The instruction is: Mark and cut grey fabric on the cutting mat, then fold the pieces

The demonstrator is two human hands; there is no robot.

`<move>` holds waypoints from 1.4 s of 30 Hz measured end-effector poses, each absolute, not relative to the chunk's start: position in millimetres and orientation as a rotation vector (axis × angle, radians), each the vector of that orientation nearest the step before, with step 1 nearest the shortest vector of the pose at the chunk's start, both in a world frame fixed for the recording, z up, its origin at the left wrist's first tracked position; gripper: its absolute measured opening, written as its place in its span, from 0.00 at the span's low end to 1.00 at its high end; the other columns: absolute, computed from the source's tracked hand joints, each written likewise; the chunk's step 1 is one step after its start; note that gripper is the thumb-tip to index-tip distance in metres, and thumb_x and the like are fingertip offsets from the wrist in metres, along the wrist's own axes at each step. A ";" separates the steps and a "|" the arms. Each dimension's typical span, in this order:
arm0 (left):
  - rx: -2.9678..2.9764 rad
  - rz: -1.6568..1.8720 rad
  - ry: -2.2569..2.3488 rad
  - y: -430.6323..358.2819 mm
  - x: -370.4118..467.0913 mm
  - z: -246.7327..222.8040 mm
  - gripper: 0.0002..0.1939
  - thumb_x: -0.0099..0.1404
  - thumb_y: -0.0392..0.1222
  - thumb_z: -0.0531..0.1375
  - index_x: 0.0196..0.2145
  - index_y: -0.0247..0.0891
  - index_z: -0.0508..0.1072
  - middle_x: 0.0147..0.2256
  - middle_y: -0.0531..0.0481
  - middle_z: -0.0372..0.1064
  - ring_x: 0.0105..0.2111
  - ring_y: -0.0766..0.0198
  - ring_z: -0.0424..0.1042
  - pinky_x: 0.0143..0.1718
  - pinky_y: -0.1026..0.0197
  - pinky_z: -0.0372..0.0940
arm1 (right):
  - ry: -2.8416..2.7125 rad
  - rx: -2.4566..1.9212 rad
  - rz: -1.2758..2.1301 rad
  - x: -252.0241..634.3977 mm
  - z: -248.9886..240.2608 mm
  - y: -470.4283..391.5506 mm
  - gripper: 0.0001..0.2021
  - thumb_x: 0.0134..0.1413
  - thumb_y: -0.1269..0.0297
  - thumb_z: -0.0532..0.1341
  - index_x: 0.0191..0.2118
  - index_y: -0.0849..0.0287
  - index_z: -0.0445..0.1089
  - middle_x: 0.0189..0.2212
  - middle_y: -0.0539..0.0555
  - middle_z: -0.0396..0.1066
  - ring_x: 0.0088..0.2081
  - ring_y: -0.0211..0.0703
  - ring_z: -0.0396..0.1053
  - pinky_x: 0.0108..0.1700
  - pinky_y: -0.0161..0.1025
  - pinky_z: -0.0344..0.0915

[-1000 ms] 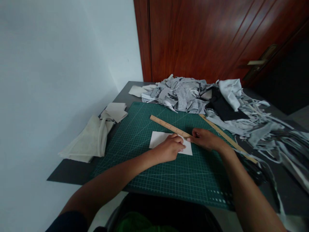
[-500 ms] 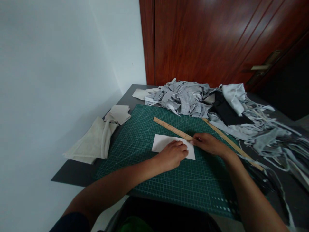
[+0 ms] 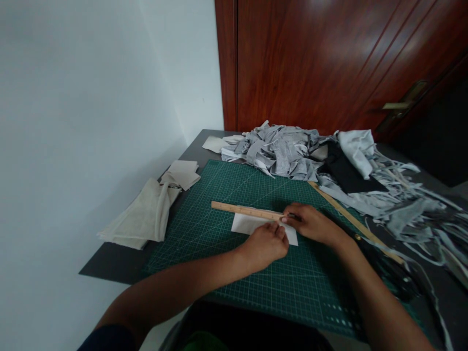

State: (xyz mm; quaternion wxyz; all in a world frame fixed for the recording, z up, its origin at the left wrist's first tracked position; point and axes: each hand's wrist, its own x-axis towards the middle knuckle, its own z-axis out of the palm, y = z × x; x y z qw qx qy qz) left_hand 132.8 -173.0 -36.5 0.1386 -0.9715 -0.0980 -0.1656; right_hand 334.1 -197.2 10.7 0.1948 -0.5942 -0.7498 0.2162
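Note:
A wooden ruler [image 3: 234,208] lies nearly level across the upper part of a small white rectangular piece [image 3: 244,223], paper or cloth, on a green cutting mat [image 3: 219,258]. My right hand [image 3: 306,222] is closed on the ruler's right end, thumb on top. A thin dark object [image 3: 293,216] shows by its fingers, too small to name. My left hand [image 3: 266,244] rests on the white piece with its fingers curled together, their tips at the ruler's lower edge. Whatever those fingers may hold is hidden.
Grey fabric strips [image 3: 281,148] are heaped at the back, with a folded black cloth [image 3: 349,170] and tangled scraps to the right. A longer wooden ruler [image 3: 343,212] slants along the mat's right side, near black-handled scissors [image 3: 402,280]. Cream cloth [image 3: 141,217] lies at left.
The ruler has turned from a slant to nearly level and now lies over the white piece. My right hand shifted slightly left with it; my left fingertips now meet its edge.

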 end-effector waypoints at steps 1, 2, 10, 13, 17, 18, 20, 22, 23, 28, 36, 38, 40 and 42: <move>-2.802 -0.488 -0.280 -173.2 132.3 -35.4 0.08 0.68 0.30 0.59 0.42 0.26 0.76 0.40 0.36 0.76 0.42 0.51 0.76 0.40 0.52 0.72 | -2.103 -1.673 0.580 335.1 10.0 -196.8 0.10 0.62 0.58 0.60 0.39 0.57 0.75 0.35 0.55 0.74 0.37 0.46 0.70 0.39 0.39 0.63; -2.794 -0.501 -0.270 -173.6 131.7 -33.9 0.08 0.68 0.30 0.59 0.42 0.26 0.76 0.41 0.36 0.76 0.44 0.50 0.76 0.41 0.52 0.72 | -2.106 -1.678 0.564 335.9 9.1 -196.4 0.09 0.61 0.60 0.61 0.41 0.57 0.75 0.36 0.55 0.75 0.38 0.47 0.71 0.40 0.40 0.63; -2.820 -0.505 -0.291 -177.3 130.5 -22.8 0.08 0.70 0.32 0.57 0.38 0.31 0.77 0.37 0.42 0.75 0.45 0.52 0.73 0.42 0.51 0.69 | -2.137 -1.643 0.613 339.0 4.3 -195.6 0.12 0.60 0.65 0.61 0.48 0.53 0.77 0.40 0.55 0.76 0.41 0.48 0.72 0.45 0.42 0.65; -2.829 -0.447 -0.251 -176.3 129.0 -21.0 0.06 0.68 0.31 0.59 0.38 0.31 0.77 0.34 0.42 0.75 0.42 0.52 0.73 0.36 0.53 0.68 | -2.132 -1.617 0.684 341.8 2.9 -196.1 0.12 0.61 0.66 0.59 0.47 0.53 0.77 0.40 0.55 0.77 0.43 0.48 0.72 0.46 0.42 0.65; -2.857 -0.371 -0.195 -176.1 125.8 -16.0 0.05 0.67 0.33 0.61 0.39 0.30 0.77 0.36 0.41 0.75 0.41 0.52 0.72 0.35 0.52 0.67 | -2.056 -1.628 0.776 343.2 1.5 -196.6 0.12 0.59 0.65 0.59 0.46 0.55 0.77 0.43 0.55 0.77 0.43 0.48 0.72 0.47 0.42 0.65; -2.861 -0.358 -0.197 -176.2 125.3 -14.7 0.05 0.67 0.34 0.61 0.38 0.31 0.77 0.37 0.41 0.74 0.41 0.51 0.72 0.35 0.52 0.67 | -2.044 -1.631 0.791 342.6 1.9 -196.7 0.12 0.59 0.65 0.59 0.46 0.55 0.77 0.43 0.55 0.77 0.43 0.48 0.72 0.47 0.42 0.65; -2.868 -0.340 -0.186 -175.8 124.7 -12.4 0.05 0.68 0.34 0.60 0.37 0.32 0.77 0.36 0.41 0.74 0.42 0.51 0.71 0.36 0.51 0.67 | -2.029 -1.655 0.795 340.6 3.3 -196.9 0.12 0.58 0.64 0.59 0.45 0.55 0.76 0.41 0.54 0.77 0.41 0.47 0.72 0.44 0.41 0.65; -2.897 -0.345 -0.173 -173.8 124.8 -10.8 0.05 0.68 0.33 0.60 0.37 0.32 0.76 0.36 0.41 0.73 0.43 0.51 0.71 0.39 0.51 0.67 | -2.024 -1.690 0.777 339.0 4.7 -197.1 0.11 0.58 0.64 0.59 0.44 0.55 0.75 0.37 0.52 0.77 0.38 0.46 0.72 0.41 0.39 0.64; -2.922 -0.363 -0.183 -172.4 124.9 -10.4 0.05 0.68 0.33 0.60 0.37 0.32 0.76 0.37 0.42 0.73 0.44 0.52 0.71 0.40 0.51 0.67 | -2.023 -1.706 0.766 338.6 5.1 -197.1 0.11 0.57 0.64 0.59 0.43 0.55 0.75 0.35 0.51 0.76 0.36 0.45 0.71 0.40 0.39 0.64; -2.990 -0.465 -0.275 -167.6 125.3 -14.0 0.05 0.65 0.31 0.60 0.38 0.33 0.76 0.41 0.41 0.72 0.46 0.51 0.71 0.44 0.51 0.67 | -2.037 -1.734 0.716 340.0 3.6 -196.2 0.09 0.56 0.64 0.59 0.42 0.54 0.74 0.31 0.49 0.74 0.33 0.43 0.69 0.37 0.37 0.62; -2.953 -0.437 -0.258 -171.7 128.0 -16.6 0.08 0.69 0.33 0.58 0.39 0.32 0.78 0.42 0.39 0.74 0.45 0.51 0.71 0.43 0.49 0.68 | -2.059 -1.735 0.712 340.0 4.9 -196.7 0.10 0.56 0.62 0.58 0.41 0.55 0.74 0.29 0.49 0.71 0.30 0.43 0.67 0.33 0.37 0.59; -2.930 -0.435 -0.283 -174.3 129.7 -17.8 0.09 0.70 0.33 0.57 0.38 0.32 0.78 0.39 0.41 0.75 0.44 0.51 0.72 0.42 0.50 0.68 | -2.048 -1.757 0.731 340.1 5.0 -196.8 0.10 0.56 0.61 0.58 0.41 0.55 0.74 0.28 0.49 0.70 0.30 0.43 0.66 0.33 0.37 0.59; -2.904 -0.436 -0.297 -176.7 131.1 -20.2 0.08 0.70 0.33 0.58 0.37 0.32 0.78 0.37 0.42 0.75 0.42 0.51 0.73 0.40 0.50 0.68 | -2.037 -1.756 0.744 340.1 5.0 -196.9 0.10 0.57 0.60 0.58 0.41 0.55 0.74 0.28 0.49 0.70 0.30 0.43 0.66 0.33 0.37 0.59; -2.884 -0.442 -0.298 -178.3 131.8 -22.7 0.08 0.69 0.33 0.59 0.36 0.32 0.78 0.35 0.42 0.75 0.41 0.51 0.73 0.38 0.51 0.68 | -2.034 -1.740 0.752 340.1 5.1 -197.0 0.10 0.57 0.59 0.58 0.40 0.55 0.74 0.28 0.49 0.70 0.31 0.43 0.67 0.33 0.37 0.60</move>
